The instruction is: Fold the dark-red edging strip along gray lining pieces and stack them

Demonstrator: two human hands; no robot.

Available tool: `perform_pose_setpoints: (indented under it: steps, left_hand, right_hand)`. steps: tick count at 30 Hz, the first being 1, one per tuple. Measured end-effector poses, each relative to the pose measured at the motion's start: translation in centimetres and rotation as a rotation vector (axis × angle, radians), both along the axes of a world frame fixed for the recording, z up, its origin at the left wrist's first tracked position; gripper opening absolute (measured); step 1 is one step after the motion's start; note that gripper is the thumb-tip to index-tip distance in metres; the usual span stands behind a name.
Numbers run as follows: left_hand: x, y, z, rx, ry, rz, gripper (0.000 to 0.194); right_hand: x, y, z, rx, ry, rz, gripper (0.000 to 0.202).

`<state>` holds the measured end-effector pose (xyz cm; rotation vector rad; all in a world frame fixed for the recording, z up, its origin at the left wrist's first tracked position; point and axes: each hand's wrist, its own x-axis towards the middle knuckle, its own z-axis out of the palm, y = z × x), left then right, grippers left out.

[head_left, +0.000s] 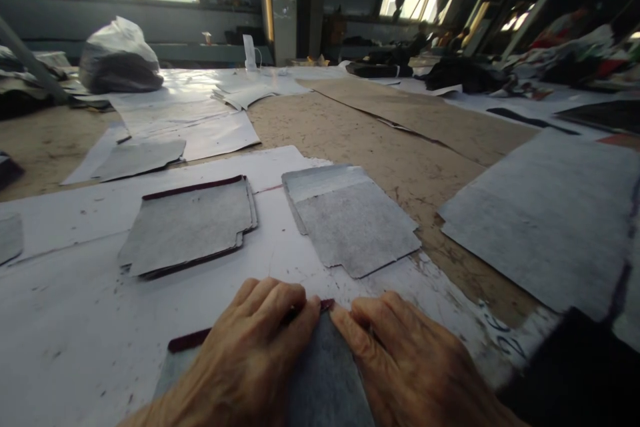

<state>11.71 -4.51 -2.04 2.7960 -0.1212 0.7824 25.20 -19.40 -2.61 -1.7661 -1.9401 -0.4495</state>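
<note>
At the bottom centre lies a grey fabric piece (327, 377) with a dark red folded strip (187, 340) along its far edge. My left hand (245, 357) lies across it, its fingers curled and its thumb and forefinger closed on that edge. Close beside it, my right hand (417, 363) has its fingers bent, with thumb and fingertips pressing the corner where the red shows. My hands hide much of the piece. Ahead to the left is a small stack of similar grey pieces (193, 227) with a dark red top edge. Another grey stack (355, 223) lies to its right.
White paper (65, 307) covers the near table, with brown board (330, 127) beyond. Right are a large grey sheet (550, 213) and a black item (575, 373). Farther back are white sheets (185, 113), a filled plastic bag (120, 57) and dark bundles (460, 73).
</note>
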Motion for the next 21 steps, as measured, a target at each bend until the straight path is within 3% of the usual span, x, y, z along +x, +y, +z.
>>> perform_pose_setpoints:
  steps: [6,11,21]
  left_hand:
    - [0.1,-0.4,0.4,0.078,0.047,0.012,0.032]
    - [0.1,-0.5,0.7,0.150,0.211,0.026,0.036]
    - [0.1,-0.7,1.7,0.146,0.336,0.048,0.038]
  right_hand:
    - [0.2,0.2,0.0,-0.024,-0.001,-0.001,0.034]
    - [0.2,0.2,0.0,0.001,-0.019,0.006,0.035]
    - [0.5,-0.9,-0.8,0.052,0.202,-0.071,0.033]
